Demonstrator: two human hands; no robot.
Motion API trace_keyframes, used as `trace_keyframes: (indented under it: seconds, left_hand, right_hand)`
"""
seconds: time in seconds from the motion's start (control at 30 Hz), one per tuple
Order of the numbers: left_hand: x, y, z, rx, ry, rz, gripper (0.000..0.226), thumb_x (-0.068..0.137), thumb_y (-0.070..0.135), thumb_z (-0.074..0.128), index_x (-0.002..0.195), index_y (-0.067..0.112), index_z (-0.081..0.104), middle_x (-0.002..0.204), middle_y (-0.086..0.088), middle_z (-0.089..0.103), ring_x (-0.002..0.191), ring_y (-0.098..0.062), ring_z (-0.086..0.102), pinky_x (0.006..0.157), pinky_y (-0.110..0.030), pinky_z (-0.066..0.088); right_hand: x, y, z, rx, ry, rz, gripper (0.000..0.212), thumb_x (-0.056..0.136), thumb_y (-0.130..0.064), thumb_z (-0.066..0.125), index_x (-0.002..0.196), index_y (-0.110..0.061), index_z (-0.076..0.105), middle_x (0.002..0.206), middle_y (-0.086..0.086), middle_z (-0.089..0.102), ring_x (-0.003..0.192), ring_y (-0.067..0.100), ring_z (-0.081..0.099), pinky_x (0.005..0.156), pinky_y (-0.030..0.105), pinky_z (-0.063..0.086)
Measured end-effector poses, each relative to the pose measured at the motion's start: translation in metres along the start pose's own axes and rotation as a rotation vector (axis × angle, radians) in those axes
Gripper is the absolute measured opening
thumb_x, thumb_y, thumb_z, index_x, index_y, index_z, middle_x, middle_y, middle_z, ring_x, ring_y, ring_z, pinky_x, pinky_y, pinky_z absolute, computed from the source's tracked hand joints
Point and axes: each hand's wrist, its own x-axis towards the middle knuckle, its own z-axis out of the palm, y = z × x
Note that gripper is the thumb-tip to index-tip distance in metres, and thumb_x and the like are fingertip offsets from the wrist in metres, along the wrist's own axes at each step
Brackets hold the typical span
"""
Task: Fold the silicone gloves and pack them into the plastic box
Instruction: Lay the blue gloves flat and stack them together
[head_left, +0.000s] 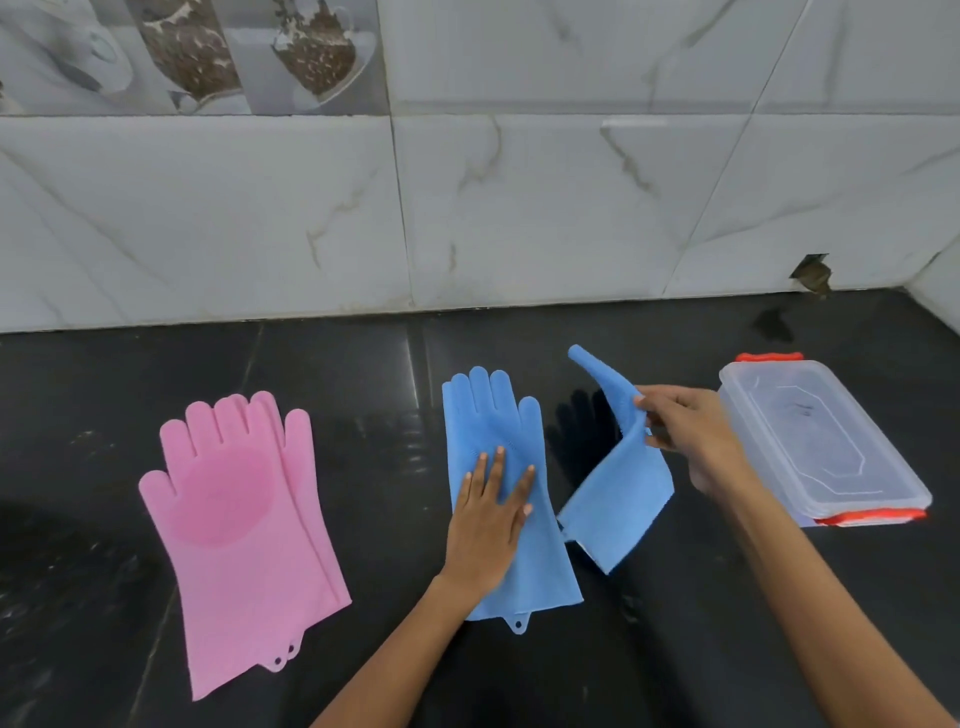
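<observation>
Lifting one blue glove (618, 467) off the black table (363, 374), the right hand (685, 436) is pinching it near the middle, thumb on the near face and fingers behind, so the glove is bending there — its finger end is pointing up and away while the cuff is hanging down toward the table. The left hand (491, 525) is lying flat with straight fingers on the second blue glove (498, 467), grasping nothing, only pressing it down just beside the raised one.

To fold well, the right grip is probably best carrying the upper half over onto the cuff so the edges are meeting squarely, then pressing the crease flat; silicone is springy and is likely to be opening again if released early. The left hand is well placed to come across and pin the fold.

Pink gloves (244, 519) are lying stacked and unfolded at the left, well apart from both hands. At the right, the plastic box (821, 441) is sitting near the right wrist with its clear lid on and its orange clips showing — it is needing opening before anything is going in.
</observation>
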Motion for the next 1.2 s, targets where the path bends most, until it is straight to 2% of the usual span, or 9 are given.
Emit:
trace_keyframes:
  seconds: [0.1,0.17,0.2,0.37,0.53,0.67,0.83,1.0,1.2]
  left_hand:
    - [0.003,-0.001,-0.024,-0.416,0.051,-0.108,0.043,0.103,0.031,0.030,0.146,0.027,0.032,0.153,-0.008,0.031,0.144,-0.026,0.022,0.116,-0.039,0.023]
    - [-0.003,-0.004,-0.054,-0.906,0.169,-0.306,0.028,0.100,0.027,0.040,0.112,0.024,0.066,0.109,-0.001,0.069,0.111,-0.029,0.060,0.084,-0.038,0.049]
    - [-0.007,-0.006,-0.071,-1.114,0.220,-0.399,0.025,0.098,0.026,0.045,0.098,0.026,0.070,0.090,0.004,0.072,0.096,-0.027,0.065,0.073,-0.034,0.051]
    - [-0.033,-0.031,-0.135,-1.434,0.493,-0.400,0.024,0.096,0.037,0.049,0.101,0.029,0.071,0.101,0.008,0.074,0.095,-0.005,0.067,0.073,-0.019,0.052]
    - [-0.054,-0.035,-0.140,-0.951,0.520,-0.093,0.027,0.088,0.048,0.057,0.097,0.031,0.075,0.107,0.014,0.071,0.103,0.000,0.060,0.086,-0.010,0.045]
    - [-0.054,-0.034,-0.099,-0.486,0.191,-0.055,0.025,0.089,0.044,0.058,0.096,0.029,0.076,0.112,0.016,0.069,0.107,0.003,0.058,0.101,-0.029,0.037]
    - [-0.050,-0.036,-0.057,-0.347,0.138,-0.131,0.038,0.096,0.048,0.042,0.127,0.032,0.059,0.143,0.011,0.048,0.132,-0.004,0.040,0.114,-0.029,0.020]
    - [-0.038,-0.029,-0.033,-0.185,0.050,-0.128,0.053,0.099,0.049,0.026,0.149,0.030,0.022,0.160,0.003,0.006,0.148,-0.015,0.000,0.117,-0.033,-0.005]
    - [-0.027,-0.022,-0.019,-0.054,0.053,-0.081,0.063,0.098,0.055,0.020,0.150,0.029,-0.001,0.159,0.000,-0.008,0.146,-0.020,-0.010,0.114,-0.037,-0.011]
  right_hand:
    - [-0.010,-0.027,0.023,-0.013,-0.160,-0.077,0.014,0.087,-0.009,0.061,0.093,-0.011,0.073,0.075,0.000,0.065,0.062,0.008,0.057,0.051,0.017,0.053]
    - [-0.019,-0.042,0.045,0.031,-0.267,-0.107,0.016,0.087,-0.009,0.061,0.084,-0.017,0.074,0.065,-0.004,0.063,0.058,0.007,0.056,0.051,0.018,0.052]
    - [-0.024,-0.048,0.057,0.084,-0.316,-0.103,0.018,0.087,-0.009,0.061,0.081,-0.018,0.075,0.059,-0.006,0.061,0.055,0.006,0.054,0.051,0.018,0.052]
    - [-0.032,-0.058,0.096,0.548,-0.538,-0.003,0.018,0.086,-0.015,0.062,0.097,-0.010,0.075,0.082,0.000,0.070,0.070,0.008,0.063,0.063,0.021,0.054]
    - [-0.042,0.023,0.113,0.268,-0.358,0.234,0.012,0.086,-0.009,0.063,0.094,-0.003,0.069,0.085,0.007,0.068,0.071,0.013,0.065,0.056,0.024,0.056]
    - [-0.042,0.073,0.098,-0.224,-0.190,0.018,0.024,0.086,-0.005,0.062,0.109,0.000,0.064,0.084,0.007,0.067,0.073,0.015,0.065,0.055,0.031,0.058]
    - [-0.034,0.068,0.087,-0.589,-0.055,-0.291,0.020,0.087,-0.019,0.062,0.105,-0.016,0.068,0.100,-0.002,0.066,0.083,0.012,0.061,0.072,0.027,0.048]
    - [-0.022,0.065,0.090,-0.685,0.011,-0.238,0.022,0.088,-0.032,0.060,0.099,-0.014,0.067,0.089,-0.002,0.066,0.074,0.016,0.059,0.063,0.026,0.042]
    - [-0.013,0.058,0.119,-0.635,-0.016,-0.180,0.016,0.084,-0.023,0.067,0.077,-0.008,0.065,0.065,0.002,0.063,0.058,0.017,0.058,0.051,0.026,0.044]
